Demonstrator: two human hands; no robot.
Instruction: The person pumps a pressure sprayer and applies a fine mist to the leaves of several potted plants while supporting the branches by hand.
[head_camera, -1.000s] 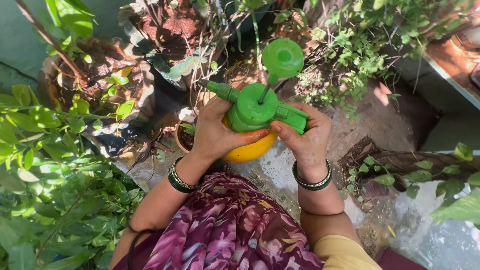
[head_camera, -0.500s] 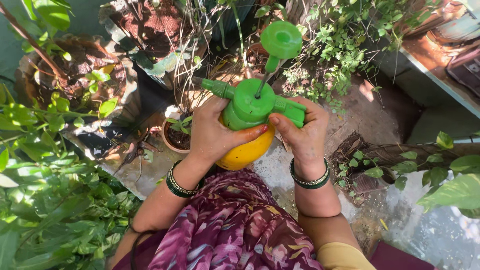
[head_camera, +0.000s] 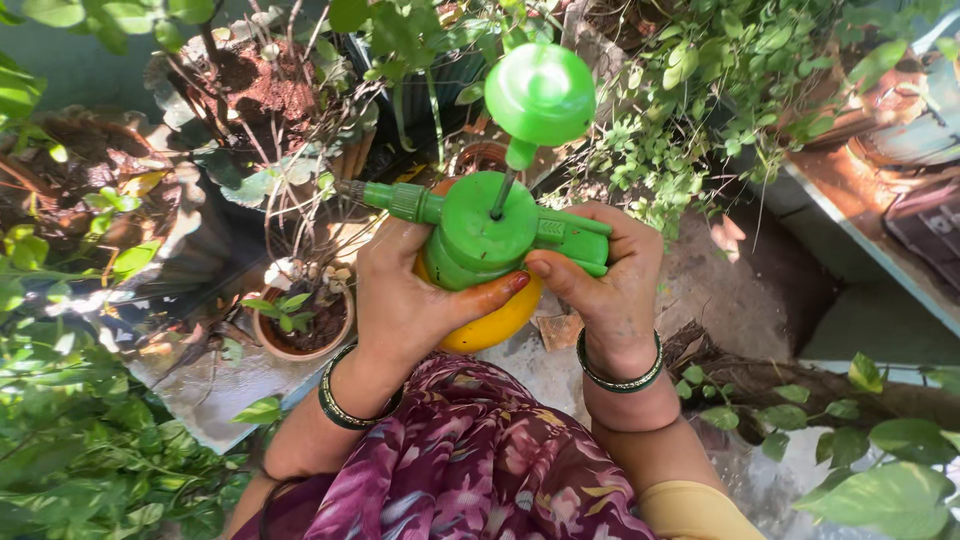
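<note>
A wet concrete floor (head_camera: 735, 270) carries a small clay pot (head_camera: 300, 325) at centre left and larger soil-filled pots (head_camera: 265, 95) at upper left.

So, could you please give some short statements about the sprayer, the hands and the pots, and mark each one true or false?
1. Both hands hold the spray bottle. True.
2. The bottle's lower body is blue. False: it is yellow, with a green top.
3. The pump knob stands raised on its rod. True.
4. The left hand holds the small clay pot. False: the pot stands apart on the ground.
5. The right hand grips the green handle. True.
</note>
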